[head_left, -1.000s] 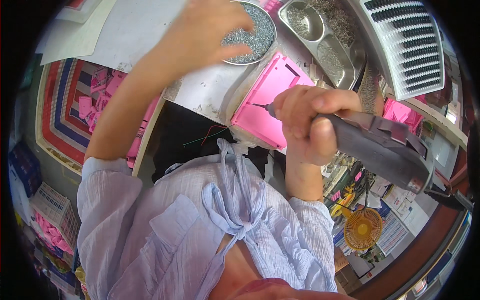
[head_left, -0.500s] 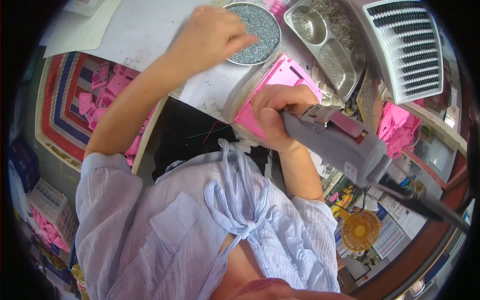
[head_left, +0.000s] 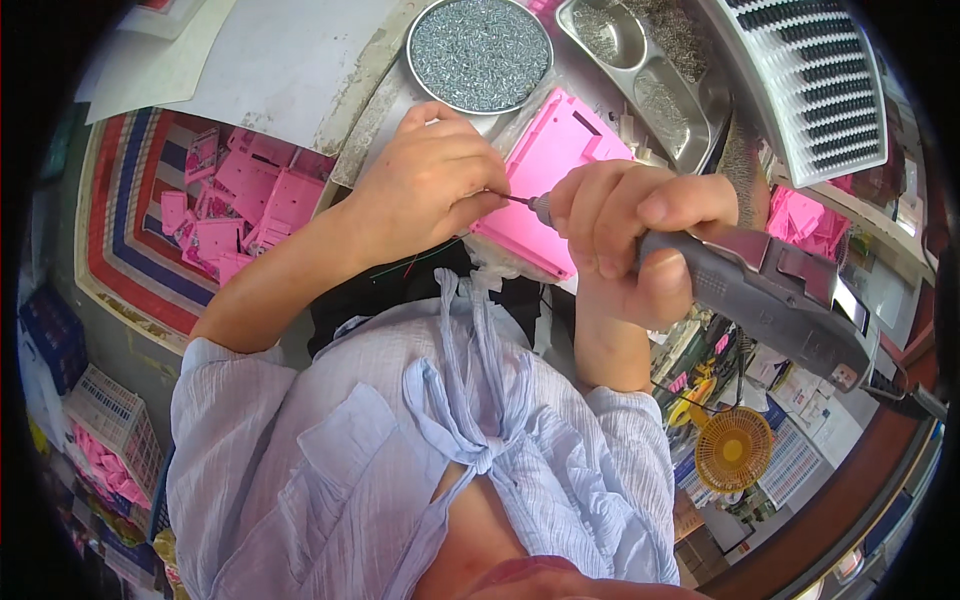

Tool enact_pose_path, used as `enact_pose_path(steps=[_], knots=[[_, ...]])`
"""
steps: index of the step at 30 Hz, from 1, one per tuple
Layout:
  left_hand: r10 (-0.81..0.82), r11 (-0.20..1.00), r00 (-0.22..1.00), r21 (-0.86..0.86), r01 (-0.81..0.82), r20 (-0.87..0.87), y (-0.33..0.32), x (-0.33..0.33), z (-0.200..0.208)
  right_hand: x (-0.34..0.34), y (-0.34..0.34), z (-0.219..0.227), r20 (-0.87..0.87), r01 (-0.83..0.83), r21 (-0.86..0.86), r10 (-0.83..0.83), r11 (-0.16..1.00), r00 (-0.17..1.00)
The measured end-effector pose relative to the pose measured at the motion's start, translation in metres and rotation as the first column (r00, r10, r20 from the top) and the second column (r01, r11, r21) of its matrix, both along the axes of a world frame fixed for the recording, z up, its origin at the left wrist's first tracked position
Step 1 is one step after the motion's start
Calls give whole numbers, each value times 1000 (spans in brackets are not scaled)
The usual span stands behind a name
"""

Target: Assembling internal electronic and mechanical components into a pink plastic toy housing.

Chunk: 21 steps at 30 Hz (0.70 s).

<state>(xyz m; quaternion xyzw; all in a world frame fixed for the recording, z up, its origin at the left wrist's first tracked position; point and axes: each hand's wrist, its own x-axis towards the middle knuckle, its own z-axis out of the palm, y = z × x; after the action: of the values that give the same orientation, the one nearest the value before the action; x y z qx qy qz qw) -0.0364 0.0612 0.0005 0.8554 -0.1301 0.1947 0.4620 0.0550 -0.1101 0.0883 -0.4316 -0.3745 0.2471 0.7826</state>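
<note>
Right fingers (head_left: 600, 205) wrap a long grey plastic screwdriver (head_left: 765, 295); left fingers (head_left: 465, 165), pinched together, meet its slim metal bit (head_left: 518, 200). Beyond the former, its label (head_left: 843, 377) is illegible.

Across the top, a pale grey workbench (head_left: 300, 60), worn and chipped along one edge. To the left, a wood-edged drawer (head_left: 130, 313), lined with red, white and blue striped sheeting (head_left: 112, 225), above grey floor (head_left: 125, 350). Lower left, a white slatted plastic crate (head_left: 110, 400). To the right, a pale rail (head_left: 885, 247); below, a reddish-brown band (head_left: 815, 520) curving along the rim. Light bright, especially over the benchtop.
</note>
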Motion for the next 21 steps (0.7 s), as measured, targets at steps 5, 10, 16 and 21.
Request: enact_pose_path(steps=[5,10,16,21], knots=[[-34,994,999,99,34,-1,4,-2,1,-11,1,-3,-19,55,-40,-56,998,998],[-219,956,971,180,233,-94,6,4,5,-30,-4,-19,41,139,-130,-135,982,990],[-241,928,958,253,275,-159,5,8,-9,-39,-4,-38,181,170,-160,-140,972,973],[-201,942,970,245,229,-134,3,1,-13,-41,4,-54,375,164,-102,-115,981,920]])
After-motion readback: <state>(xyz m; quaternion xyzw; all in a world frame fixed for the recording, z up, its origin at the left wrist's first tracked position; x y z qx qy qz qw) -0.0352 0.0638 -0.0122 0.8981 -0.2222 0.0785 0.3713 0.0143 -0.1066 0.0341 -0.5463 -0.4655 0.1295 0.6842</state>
